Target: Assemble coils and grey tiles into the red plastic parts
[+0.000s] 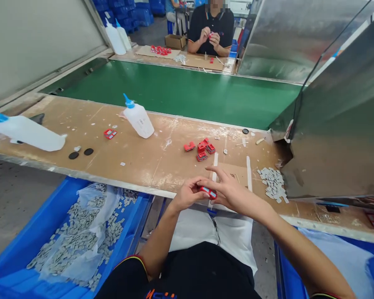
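Observation:
Just over the front edge of the workbench, a small red plastic piece point(208, 192) with pale, window-like panels is held between both hands. My left hand point(187, 193) pinches its left side with the fingers closed. My right hand point(229, 189) grips it from the right and above, index finger raised off it. Beyond the hands sits a small group of similar red pieces point(202, 150), some stacked. To the right of my right hand lies a pile of small grey flat pieces point(272, 183).
White squeeze bottles point(140, 121) with blue tips are on the bench's left half. A green conveyor belt point(187, 91) runs behind it, with a person point(211, 29) seated across. A metal panel point(336, 124) bounds the right. Below left, a blue bin point(15, 249) contains many grey pieces.

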`<state>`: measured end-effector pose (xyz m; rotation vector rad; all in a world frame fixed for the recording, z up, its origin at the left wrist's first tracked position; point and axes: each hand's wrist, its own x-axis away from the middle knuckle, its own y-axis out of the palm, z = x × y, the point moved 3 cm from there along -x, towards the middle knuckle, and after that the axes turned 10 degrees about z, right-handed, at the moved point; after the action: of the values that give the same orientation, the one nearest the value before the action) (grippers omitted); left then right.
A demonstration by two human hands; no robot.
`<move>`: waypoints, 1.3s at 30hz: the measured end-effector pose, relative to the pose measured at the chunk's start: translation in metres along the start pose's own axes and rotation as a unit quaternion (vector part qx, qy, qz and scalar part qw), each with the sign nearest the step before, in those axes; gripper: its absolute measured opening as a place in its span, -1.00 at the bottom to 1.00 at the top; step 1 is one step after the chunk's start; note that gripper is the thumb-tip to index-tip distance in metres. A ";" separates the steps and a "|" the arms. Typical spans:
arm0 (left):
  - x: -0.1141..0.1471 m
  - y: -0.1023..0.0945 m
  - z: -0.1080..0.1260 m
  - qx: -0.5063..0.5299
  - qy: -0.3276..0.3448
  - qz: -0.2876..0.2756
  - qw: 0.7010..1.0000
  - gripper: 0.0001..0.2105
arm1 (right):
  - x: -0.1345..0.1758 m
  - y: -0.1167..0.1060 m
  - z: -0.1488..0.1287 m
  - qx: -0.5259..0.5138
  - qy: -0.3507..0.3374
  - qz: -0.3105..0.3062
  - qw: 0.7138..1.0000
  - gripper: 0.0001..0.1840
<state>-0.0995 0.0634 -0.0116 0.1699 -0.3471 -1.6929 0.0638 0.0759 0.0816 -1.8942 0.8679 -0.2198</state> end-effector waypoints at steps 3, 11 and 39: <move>-0.003 0.018 -0.018 0.000 -0.051 0.000 0.999 -0.49 | 0.040 -0.001 0.012 -0.023 0.074 0.080 0.994 -0.35; -0.012 0.023 -0.041 -0.032 -0.072 0.022 0.997 -0.68 | 0.079 0.031 0.087 -0.122 0.270 0.325 0.898 -0.73; -0.007 0.028 -0.029 -0.305 0.117 0.027 0.945 -0.80 | 0.067 0.033 0.051 -0.133 0.224 0.387 0.884 -0.84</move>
<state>-0.0629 0.0628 -0.0304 -0.0985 0.3523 -1.6298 0.1222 0.0609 0.0150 -1.5992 1.9841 -0.0392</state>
